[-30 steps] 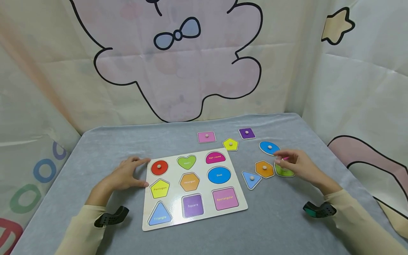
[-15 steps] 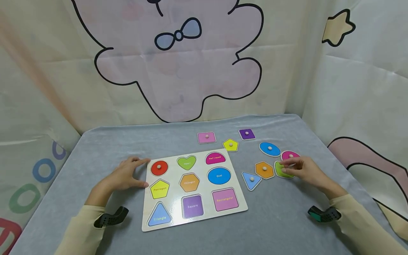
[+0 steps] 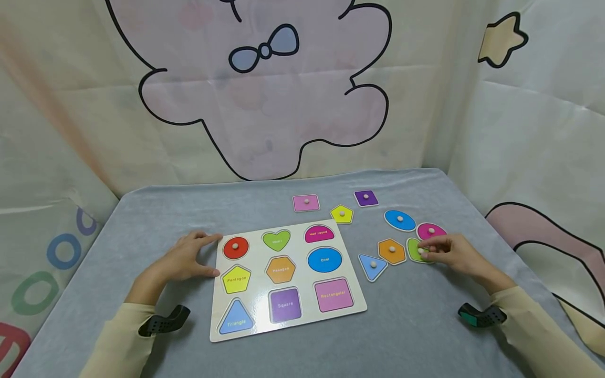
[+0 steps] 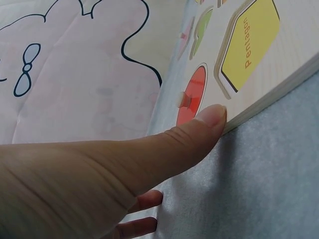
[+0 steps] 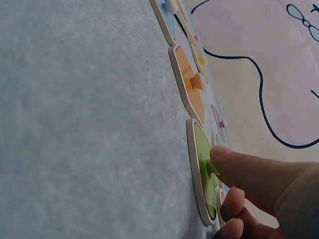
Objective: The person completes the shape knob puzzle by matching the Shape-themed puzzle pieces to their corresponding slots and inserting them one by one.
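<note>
A white wooden puzzle board [image 3: 255, 320] with labelled, coloured shape recesses lies on the table. A red circle piece [image 3: 236, 248] with a knob sits in its top left recess. My left hand [image 3: 186, 258] rests at the board's left side, index finger by the upper corner and thumb [image 4: 212, 117] against the edge. On the right, my right hand [image 3: 456, 257] is at a green heart puzzle piece [image 3: 414, 252], thumb and index finger pinching its knob [image 5: 209, 167]. The heart lies on the cloth, its right part hidden by my fingers.
Loose knobbed pieces lie right of and behind the board: blue triangle [image 3: 372, 268], orange hexagon [image 3: 391, 252], magenta half round [image 3: 430, 230], blue oval [image 3: 399, 220], yellow pentagon [image 3: 342, 214], purple square [image 3: 366, 198] and pink rectangle [image 3: 306, 203]. A grey-blue cloth [image 3: 406, 325] covers the table.
My right hand has come down slightly and to the right, from over the magenta piece onto the green heart's knob. My left hand and the board have stayed put.
</note>
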{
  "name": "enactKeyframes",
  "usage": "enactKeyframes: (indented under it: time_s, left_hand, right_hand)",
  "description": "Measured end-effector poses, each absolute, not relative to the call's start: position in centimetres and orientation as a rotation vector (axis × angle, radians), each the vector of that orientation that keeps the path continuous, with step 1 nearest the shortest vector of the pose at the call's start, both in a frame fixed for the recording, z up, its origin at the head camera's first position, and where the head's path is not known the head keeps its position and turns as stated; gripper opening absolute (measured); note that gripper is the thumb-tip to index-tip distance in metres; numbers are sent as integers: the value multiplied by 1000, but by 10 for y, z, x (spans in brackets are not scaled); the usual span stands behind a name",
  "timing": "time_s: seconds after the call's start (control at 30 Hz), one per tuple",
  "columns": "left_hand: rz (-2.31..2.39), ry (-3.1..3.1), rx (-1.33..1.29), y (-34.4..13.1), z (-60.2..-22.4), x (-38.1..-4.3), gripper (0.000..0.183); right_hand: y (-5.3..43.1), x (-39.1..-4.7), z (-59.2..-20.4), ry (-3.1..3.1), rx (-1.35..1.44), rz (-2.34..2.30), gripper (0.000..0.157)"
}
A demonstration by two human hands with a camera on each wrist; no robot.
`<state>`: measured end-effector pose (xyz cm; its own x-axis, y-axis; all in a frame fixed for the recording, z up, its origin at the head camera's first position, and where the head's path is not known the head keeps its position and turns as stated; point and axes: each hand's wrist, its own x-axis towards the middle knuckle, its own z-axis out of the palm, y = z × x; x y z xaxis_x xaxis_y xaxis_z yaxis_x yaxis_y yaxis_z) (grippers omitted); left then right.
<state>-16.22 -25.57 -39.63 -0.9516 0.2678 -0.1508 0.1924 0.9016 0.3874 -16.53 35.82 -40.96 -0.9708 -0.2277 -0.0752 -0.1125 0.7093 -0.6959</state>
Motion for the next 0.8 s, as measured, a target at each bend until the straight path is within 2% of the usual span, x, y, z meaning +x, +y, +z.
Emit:
enactKeyframes:
  time_s: [0.8]
  left_hand:
    - [560,2861,331,-256,-398,-164,93]
  right_hand:
    - [351,-166,-412,2842,-166,-1095,28]
